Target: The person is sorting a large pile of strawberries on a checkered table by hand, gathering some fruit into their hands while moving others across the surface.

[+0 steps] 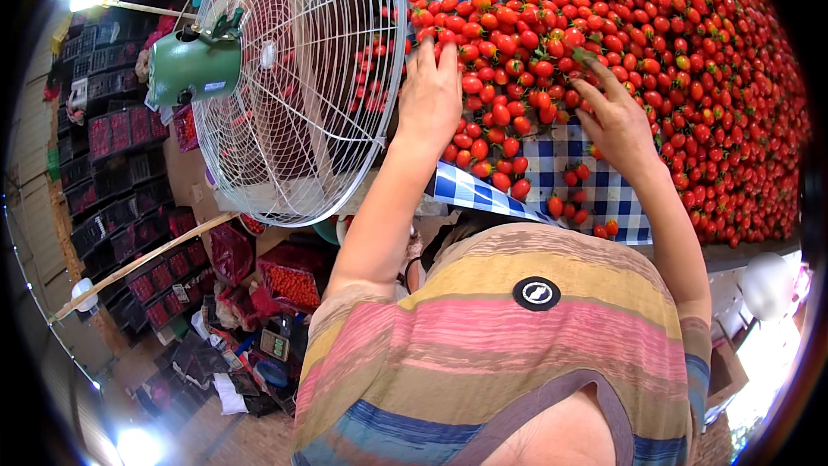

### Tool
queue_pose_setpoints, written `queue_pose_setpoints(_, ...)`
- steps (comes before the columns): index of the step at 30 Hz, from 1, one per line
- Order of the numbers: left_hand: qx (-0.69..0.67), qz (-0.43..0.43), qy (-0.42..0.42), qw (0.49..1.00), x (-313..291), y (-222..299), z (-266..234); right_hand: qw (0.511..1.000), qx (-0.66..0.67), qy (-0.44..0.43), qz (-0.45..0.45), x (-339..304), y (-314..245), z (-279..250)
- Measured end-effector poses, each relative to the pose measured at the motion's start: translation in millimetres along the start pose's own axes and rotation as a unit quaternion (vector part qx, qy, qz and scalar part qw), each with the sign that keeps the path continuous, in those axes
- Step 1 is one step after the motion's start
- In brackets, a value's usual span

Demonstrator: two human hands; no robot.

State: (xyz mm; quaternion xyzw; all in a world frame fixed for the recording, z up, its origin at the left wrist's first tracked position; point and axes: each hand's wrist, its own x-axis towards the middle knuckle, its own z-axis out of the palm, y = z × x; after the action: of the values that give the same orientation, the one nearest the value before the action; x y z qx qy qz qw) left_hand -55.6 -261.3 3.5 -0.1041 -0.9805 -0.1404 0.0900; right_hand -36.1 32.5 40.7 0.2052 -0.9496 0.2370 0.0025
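A broad heap of small red cherry tomatoes (690, 95) covers the table, thick at the right and thinner toward me. My left hand (431, 95) lies at the heap's left edge, fingers stretched out and their tips against the tomatoes. Over the middle of the heap, my right hand (619, 125) reaches in from the right with its fingers apart. A small green leaf (584, 55) shows at its farthest fingertip; I cannot tell whether the finger touches it. Between my hands, a blue-and-white checked cloth (561, 151) shows under scattered tomatoes.
A large caged fan (293, 78) with a green motor stands close by my left forearm. The cloth's front edge (483, 194) curls up. Stacked dark crates (121, 134), a crate of tomatoes (291, 285) and a scale (274, 344) sit at the lower left.
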Motion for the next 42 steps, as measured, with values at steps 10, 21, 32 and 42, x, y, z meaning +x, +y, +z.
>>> queue_pose_setpoints(10, -0.293, 0.008, -0.132, 0.947, 42.7, 27.7, -11.6, 0.72, 0.609, 0.052, 0.329, -56.2, -5.5, 16.2)
queue_pose_setpoints(21, -0.161, 0.213, -0.362, 0.893, -56.8, 55.7, -9.5, 0.407, 0.828, 0.101, 0.372, -70.9, 37.7, 28.3)
queue_pose_setpoints(32, 0.059, 0.161, -0.113, 0.979, 17.6, 70.0, -5.4, 0.499, 0.779, 0.08, 0.372, -59.5, 33.3, 27.6)
queue_pose_setpoints(42, -0.118, 0.038, -0.254, 0.959, -12.1, 74.7, 14.9, 0.508, 0.77, 0.071, 0.38, -58.3, 24.3, 26.3)
